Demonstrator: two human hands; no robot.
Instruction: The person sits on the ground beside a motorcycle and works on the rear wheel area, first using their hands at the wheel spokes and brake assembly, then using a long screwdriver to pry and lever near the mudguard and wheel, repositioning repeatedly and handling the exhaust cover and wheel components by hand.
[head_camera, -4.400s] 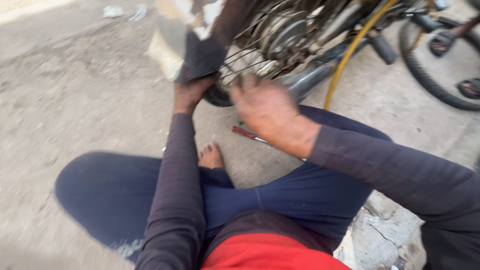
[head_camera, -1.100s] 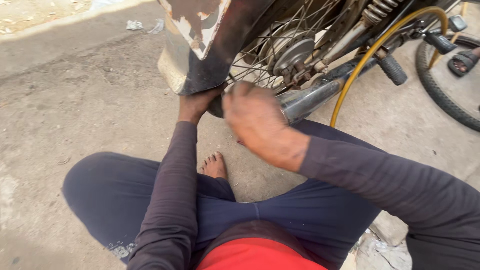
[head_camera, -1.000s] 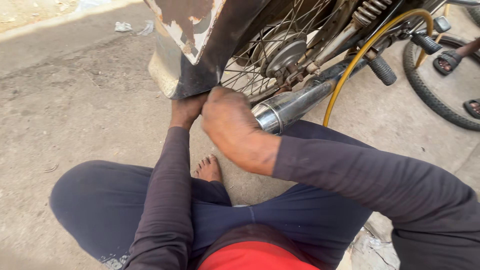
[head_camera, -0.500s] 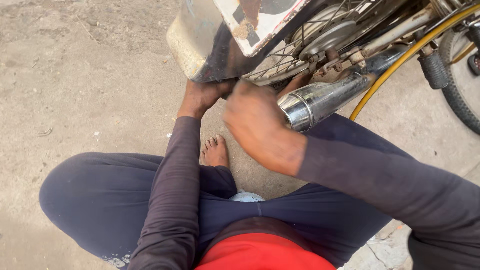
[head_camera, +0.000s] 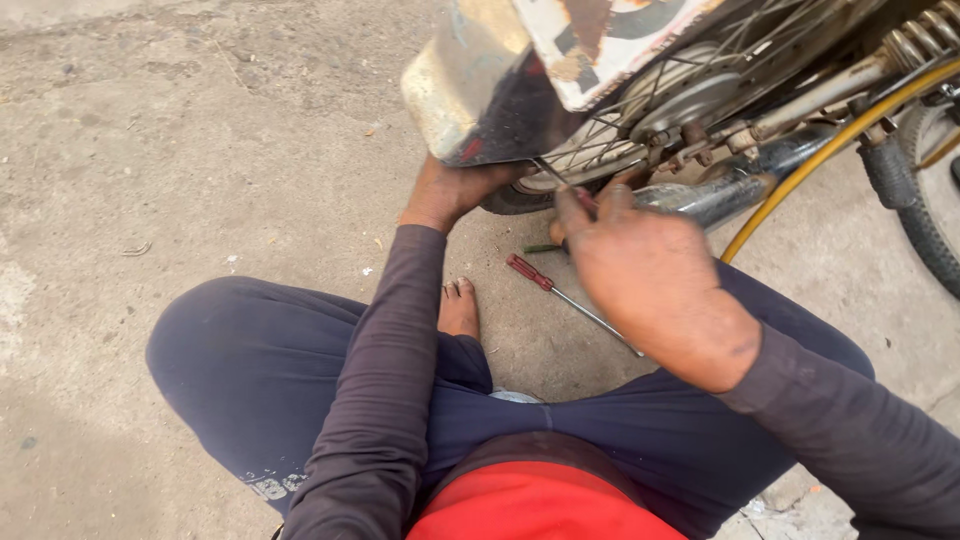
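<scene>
I sit cross-legged on concrete in front of a motorcycle's rear wheel (head_camera: 600, 150). My left hand (head_camera: 455, 190) reaches under the worn metal mudguard (head_camera: 480, 90) and grips the tyre's lower edge. My right hand (head_camera: 650, 275) is closed around a thin tool with a dark red handle (head_camera: 585, 200), its tip at the spokes. A red-handled screwdriver (head_camera: 560, 295) lies on the ground between my hands, and a small green-handled tool (head_camera: 543, 248) lies just past it. The chrome exhaust pipe (head_camera: 720, 195) runs right beside my right hand.
A yellow hose (head_camera: 830, 150) curves across the motorcycle's frame at the right. A footpeg (head_camera: 888, 170) and another tyre (head_camera: 935, 230) are at the far right. My bare foot (head_camera: 460, 308) rests on the concrete near the screwdriver. Bare concrete (head_camera: 200, 150) spreads to the left.
My view has swung left and closer to the wheel. My right hand lifted off the ground area, uncovering the red-handled screwdriver, and now holds a thin tool at the spokes. My left hand stays under the mudguard.
</scene>
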